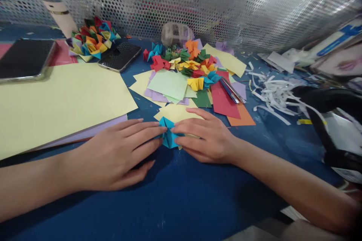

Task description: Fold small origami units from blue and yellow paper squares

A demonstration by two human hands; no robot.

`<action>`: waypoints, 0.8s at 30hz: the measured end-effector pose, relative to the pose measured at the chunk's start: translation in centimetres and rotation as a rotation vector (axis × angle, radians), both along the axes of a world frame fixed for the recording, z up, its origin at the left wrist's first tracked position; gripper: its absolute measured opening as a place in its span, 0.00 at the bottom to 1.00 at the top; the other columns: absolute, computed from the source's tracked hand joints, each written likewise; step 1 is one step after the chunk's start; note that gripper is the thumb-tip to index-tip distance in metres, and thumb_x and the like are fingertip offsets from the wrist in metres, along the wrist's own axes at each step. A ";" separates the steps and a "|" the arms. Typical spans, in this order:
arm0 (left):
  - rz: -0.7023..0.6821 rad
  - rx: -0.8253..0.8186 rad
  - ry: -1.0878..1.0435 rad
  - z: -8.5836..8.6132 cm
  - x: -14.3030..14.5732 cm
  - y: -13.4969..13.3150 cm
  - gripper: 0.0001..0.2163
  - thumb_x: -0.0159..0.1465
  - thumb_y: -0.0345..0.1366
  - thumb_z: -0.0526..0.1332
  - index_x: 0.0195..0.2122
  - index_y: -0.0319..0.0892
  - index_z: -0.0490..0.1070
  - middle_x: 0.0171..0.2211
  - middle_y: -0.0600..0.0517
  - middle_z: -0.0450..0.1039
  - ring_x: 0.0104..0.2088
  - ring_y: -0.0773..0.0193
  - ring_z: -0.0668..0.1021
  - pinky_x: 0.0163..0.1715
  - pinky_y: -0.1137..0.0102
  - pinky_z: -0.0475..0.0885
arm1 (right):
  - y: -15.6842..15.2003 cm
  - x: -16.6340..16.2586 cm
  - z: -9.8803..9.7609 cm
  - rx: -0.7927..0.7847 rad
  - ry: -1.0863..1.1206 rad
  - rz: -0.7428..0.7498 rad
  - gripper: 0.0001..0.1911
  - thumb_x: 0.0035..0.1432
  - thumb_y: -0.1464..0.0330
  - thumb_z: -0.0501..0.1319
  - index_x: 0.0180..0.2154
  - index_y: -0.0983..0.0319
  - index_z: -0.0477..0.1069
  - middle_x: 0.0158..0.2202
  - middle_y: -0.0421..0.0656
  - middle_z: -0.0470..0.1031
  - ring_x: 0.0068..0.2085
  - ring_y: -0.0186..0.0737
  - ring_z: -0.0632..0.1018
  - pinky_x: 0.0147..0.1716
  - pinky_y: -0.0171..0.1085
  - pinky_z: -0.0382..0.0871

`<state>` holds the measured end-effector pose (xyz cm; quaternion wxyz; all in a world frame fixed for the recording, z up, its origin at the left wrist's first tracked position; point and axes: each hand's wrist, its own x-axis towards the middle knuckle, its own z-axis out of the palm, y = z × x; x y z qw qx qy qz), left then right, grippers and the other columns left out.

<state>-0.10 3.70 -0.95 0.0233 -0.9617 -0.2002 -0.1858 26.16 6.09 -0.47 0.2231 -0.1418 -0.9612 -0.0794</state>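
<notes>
The small blue folded paper piece (169, 135) lies on the blue worktop (181, 196), partly over a pale yellow square (175, 113), and both hands meet on it. The left hand (113, 158) reaches in from its left with fingers stretched flat, the tips on its left edge. The right hand (209, 139) comes in from its right and pins the other edge. Neither grip is clenched; the fingers press the piece down rather than hold it.

This looks like a crease being set, with the piece half folded. The next fold calls for holding one side still while the other fingertips run along the edge, so the points stay matched.

Behind the blue piece lies a heap of finished coloured folded pieces (192, 64) on loose coloured sheets. To its left lies a large pale yellow sheet (56, 101), and to its right white paper strips (274, 98).
</notes>
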 end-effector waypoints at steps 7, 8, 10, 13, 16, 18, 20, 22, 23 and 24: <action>-0.083 -0.014 -0.026 -0.2 -0.2 0.0 0.14 0.68 0.31 0.54 0.52 0.33 0.71 0.52 0.43 0.76 0.50 0.54 0.78 0.50 0.62 0.75 | -0.1 -0.2 0.2 -0.038 -0.010 0.045 0.07 0.62 0.75 0.55 0.41 0.64 0.71 0.45 0.48 0.78 0.46 0.36 0.78 0.57 0.45 0.69; -0.086 -0.014 -0.028 -0.2 -0.2 0.0 0.15 0.68 0.31 0.54 0.52 0.33 0.71 0.52 0.43 0.76 0.50 0.54 0.78 0.51 0.62 0.75 | 0.0 -0.2 0.1 -0.077 -0.004 0.045 0.07 0.62 0.74 0.56 0.41 0.65 0.71 0.44 0.48 0.78 0.46 0.37 0.79 0.56 0.44 0.70; -0.086 -0.008 -0.033 -0.2 -0.2 0.0 0.15 0.67 0.31 0.54 0.52 0.33 0.71 0.52 0.43 0.76 0.50 0.54 0.78 0.51 0.62 0.75 | 0.2 0.0 0.1 -0.141 0.013 0.064 0.06 0.61 0.74 0.58 0.41 0.65 0.72 0.42 0.46 0.80 0.44 0.38 0.80 0.55 0.44 0.72; -0.079 -0.002 -0.042 -0.2 -0.1 -0.1 0.14 0.67 0.31 0.54 0.52 0.33 0.71 0.52 0.44 0.76 0.49 0.54 0.79 0.52 0.62 0.74 | 0.5 0.2 0.0 -0.149 0.028 0.092 0.06 0.60 0.74 0.59 0.40 0.65 0.72 0.41 0.45 0.81 0.43 0.37 0.81 0.54 0.45 0.72; -0.067 -0.011 -0.038 -0.1 0.0 -0.1 0.14 0.68 0.31 0.54 0.52 0.33 0.71 0.53 0.43 0.75 0.50 0.54 0.79 0.54 0.60 0.73 | 0.4 0.2 0.0 -0.087 0.023 0.110 0.06 0.62 0.72 0.60 0.41 0.64 0.73 0.41 0.45 0.81 0.42 0.37 0.81 0.53 0.45 0.73; -0.060 -0.030 -0.024 -0.1 0.0 0.0 0.14 0.68 0.31 0.53 0.51 0.34 0.70 0.53 0.43 0.75 0.52 0.54 0.78 0.56 0.59 0.72 | 0.3 0.1 0.1 -0.044 0.030 0.110 0.06 0.62 0.70 0.61 0.40 0.64 0.74 0.39 0.44 0.82 0.40 0.36 0.82 0.52 0.44 0.74; -0.055 -0.050 -0.010 -0.1 0.0 0.0 0.14 0.68 0.32 0.53 0.51 0.35 0.70 0.53 0.43 0.75 0.53 0.53 0.77 0.57 0.58 0.70 | 0.1 -0.1 0.1 -0.006 0.030 0.106 0.05 0.63 0.70 0.61 0.40 0.64 0.74 0.38 0.43 0.82 0.40 0.34 0.82 0.51 0.41 0.75; -0.053 -0.051 -0.001 -0.1 0.0 0.0 0.14 0.68 0.32 0.52 0.51 0.35 0.71 0.52 0.43 0.75 0.52 0.53 0.77 0.56 0.58 0.71 | 0.0 -0.2 0.2 0.021 0.021 0.107 0.05 0.63 0.70 0.60 0.40 0.63 0.75 0.38 0.42 0.82 0.40 0.33 0.82 0.51 0.40 0.75; -0.054 -0.036 -0.003 -0.1 0.0 0.0 0.13 0.68 0.32 0.52 0.50 0.35 0.71 0.52 0.43 0.76 0.51 0.53 0.77 0.55 0.58 0.72 | 0.0 -0.2 0.2 0.031 0.016 0.111 0.05 0.64 0.70 0.60 0.39 0.63 0.75 0.39 0.42 0.82 0.41 0.33 0.82 0.51 0.39 0.75; -0.053 -0.013 -0.005 -0.1 -0.1 0.0 0.13 0.68 0.31 0.52 0.50 0.34 0.71 0.51 0.43 0.76 0.50 0.53 0.78 0.53 0.59 0.73 | 0.0 -0.2 0.3 0.041 0.012 0.117 0.06 0.64 0.70 0.60 0.39 0.63 0.75 0.39 0.43 0.82 0.41 0.33 0.82 0.51 0.39 0.76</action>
